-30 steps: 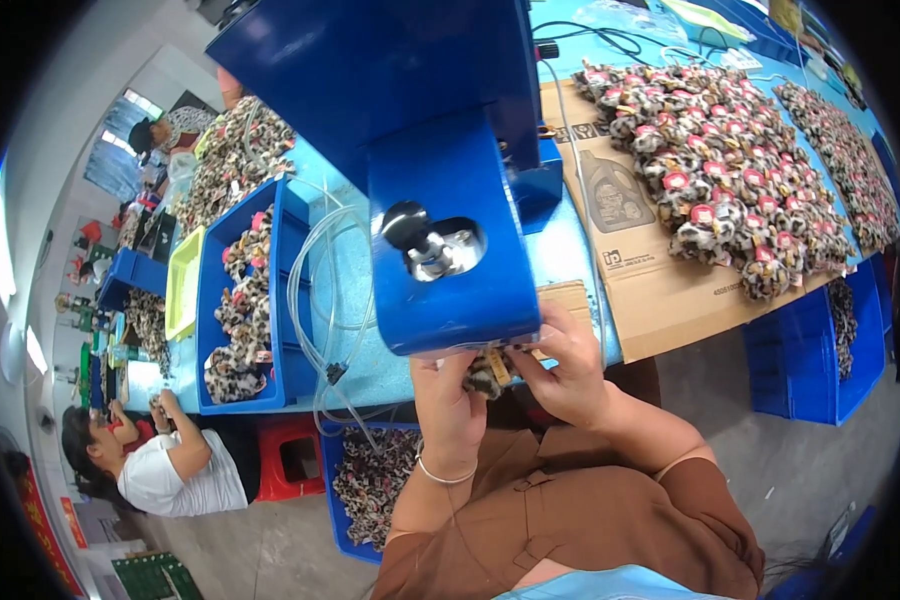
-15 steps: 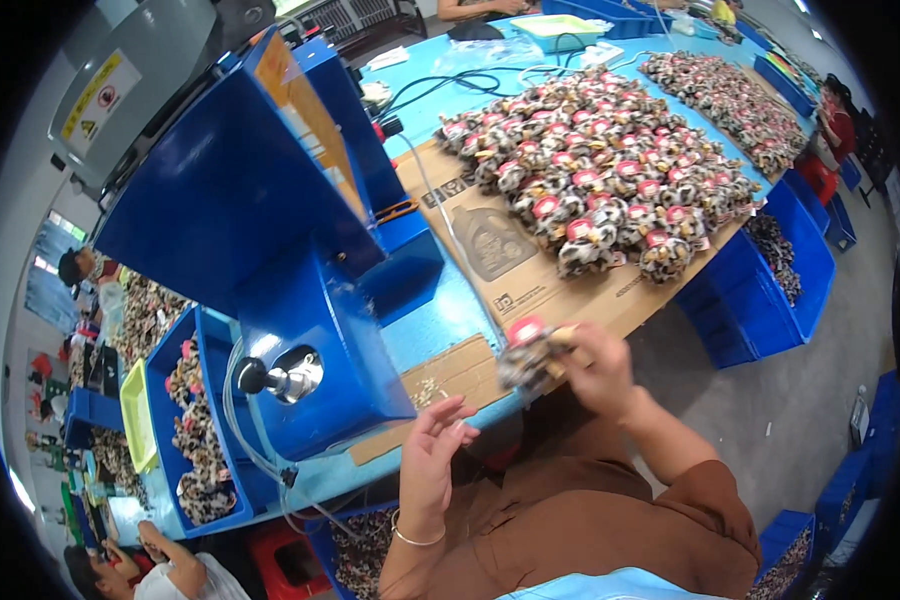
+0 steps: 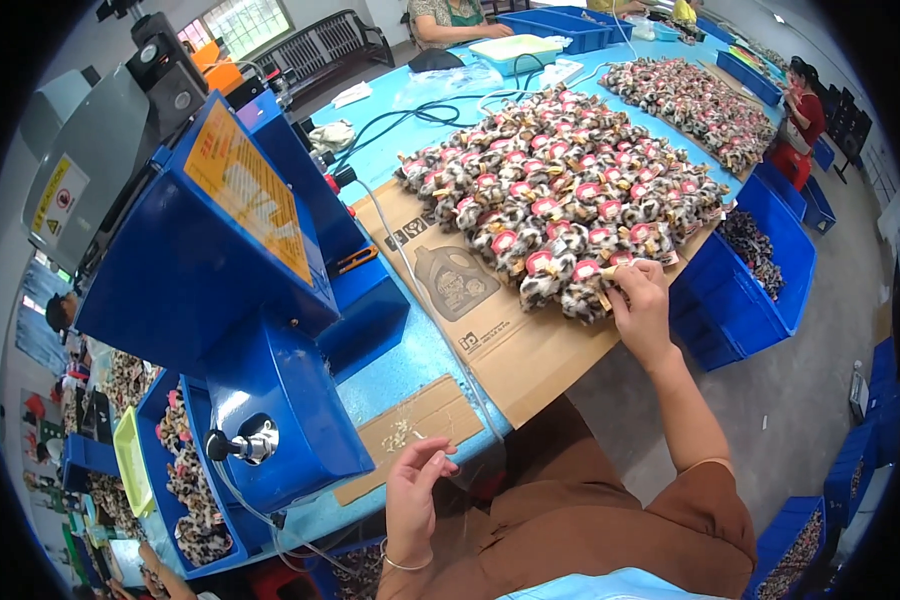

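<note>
Head view: right hand [image 3: 642, 298] pinching at the rim of the pile [image 3: 560, 190]

With twelve at the top of the frame, I see the right hand at three o'clock, its fingers drawn to a narrow pinch on the right side of a spotted plush piece [image 3: 578, 299]. That piece sits against the pile's near rim, on the cardboard sheet [image 3: 530, 370] over the blue worktop [image 3: 410, 345].

Between six and seven, the left hand [image 3: 415, 492] is loosely curled and partly open; I see nothing in it. It hangs just below a cardboard strip [image 3: 440, 402] dotted with pale scraps [image 3: 400, 434]. The blue machine [image 3: 300, 420] stands at eight.

My worry is the release: if fur snags on a fingertip, the plush piece could drag its neighbours loose. Set too near the sheet's edge, it might roll toward the blue bin [image 3: 715, 325] at three, or onto the floor [image 3: 660, 420]. A careless left hand could also scatter the scraps.
</note>
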The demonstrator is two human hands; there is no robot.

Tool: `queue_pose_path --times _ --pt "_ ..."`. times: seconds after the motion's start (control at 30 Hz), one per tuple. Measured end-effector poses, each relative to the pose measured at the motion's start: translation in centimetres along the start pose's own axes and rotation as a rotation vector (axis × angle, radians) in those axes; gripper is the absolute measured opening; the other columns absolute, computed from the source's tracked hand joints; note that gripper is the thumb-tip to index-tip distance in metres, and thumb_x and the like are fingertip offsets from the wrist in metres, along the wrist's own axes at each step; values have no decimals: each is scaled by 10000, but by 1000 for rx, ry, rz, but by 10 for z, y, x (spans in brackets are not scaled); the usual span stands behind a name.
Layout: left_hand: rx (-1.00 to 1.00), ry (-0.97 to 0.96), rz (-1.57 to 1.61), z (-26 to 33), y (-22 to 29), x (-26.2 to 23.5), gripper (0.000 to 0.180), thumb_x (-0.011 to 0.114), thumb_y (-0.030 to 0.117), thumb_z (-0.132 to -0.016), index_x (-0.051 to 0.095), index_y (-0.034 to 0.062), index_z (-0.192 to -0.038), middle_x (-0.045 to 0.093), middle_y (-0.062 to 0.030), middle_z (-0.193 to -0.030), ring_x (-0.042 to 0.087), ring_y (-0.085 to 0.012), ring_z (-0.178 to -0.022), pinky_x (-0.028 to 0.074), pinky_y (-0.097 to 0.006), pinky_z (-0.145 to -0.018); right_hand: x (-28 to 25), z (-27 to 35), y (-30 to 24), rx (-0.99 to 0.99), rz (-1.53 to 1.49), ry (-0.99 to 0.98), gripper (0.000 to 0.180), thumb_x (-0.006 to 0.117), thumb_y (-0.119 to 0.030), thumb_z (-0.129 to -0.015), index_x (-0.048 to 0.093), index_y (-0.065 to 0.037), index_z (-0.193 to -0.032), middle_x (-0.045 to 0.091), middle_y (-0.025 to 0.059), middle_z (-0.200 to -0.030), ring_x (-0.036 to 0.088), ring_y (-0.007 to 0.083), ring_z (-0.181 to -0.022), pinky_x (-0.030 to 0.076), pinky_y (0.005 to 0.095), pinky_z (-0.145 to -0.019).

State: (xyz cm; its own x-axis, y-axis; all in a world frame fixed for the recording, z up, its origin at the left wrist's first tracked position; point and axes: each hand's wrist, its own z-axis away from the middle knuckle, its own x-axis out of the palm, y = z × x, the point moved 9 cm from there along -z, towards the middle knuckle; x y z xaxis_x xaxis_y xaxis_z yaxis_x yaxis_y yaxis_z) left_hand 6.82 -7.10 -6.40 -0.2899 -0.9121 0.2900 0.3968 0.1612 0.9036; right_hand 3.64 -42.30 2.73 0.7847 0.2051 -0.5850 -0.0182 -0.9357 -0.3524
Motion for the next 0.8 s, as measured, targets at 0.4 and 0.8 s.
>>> queue_pose_path --times 0.4,0.8 --pt "23 65 -25 3 0 -18 152 557 45 -901 614 -24 -1024 647 -105 -915 591 -126 -766 472 -244 -729 11 -3 -7 -68 159 -60 175 680 -60 -710 605 -107 -861 593 10 -859 531 239 -909 356 377 -760" --pt "30 87 -13 9 1 -24 152 544 41 -906 608 -39 -1017 644 -122 -908 591 -138 -761 485 -253 -729 11 -3 -8 -113 191 -111 134 659 -75 -739 612 -118 -857 609 -19 -876 536 216 -920 373 372 -794"
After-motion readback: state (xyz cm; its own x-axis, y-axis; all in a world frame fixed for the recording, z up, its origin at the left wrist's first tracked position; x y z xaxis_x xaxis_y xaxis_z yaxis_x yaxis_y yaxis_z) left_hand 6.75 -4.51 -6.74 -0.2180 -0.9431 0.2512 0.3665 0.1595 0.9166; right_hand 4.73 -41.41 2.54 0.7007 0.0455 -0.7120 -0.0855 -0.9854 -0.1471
